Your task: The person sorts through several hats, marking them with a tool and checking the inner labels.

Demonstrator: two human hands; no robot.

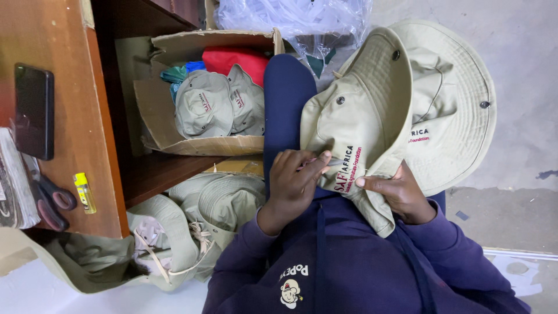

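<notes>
A khaki wide-brimmed bush hat (401,110) rests on the person's lap against a dark blue trouser leg, its brim folded up. The right hand (401,195) pinches the crown's lower edge beside the embroidered patch, grip clenched on the cloth. The left hand (293,177) pinches a small, thin tool (336,163), its tip at the stitching. The hat looks light, soft and floppy, so it is best gripped close to the worked spot. More hats fill a cardboard box (157,110).
</notes>
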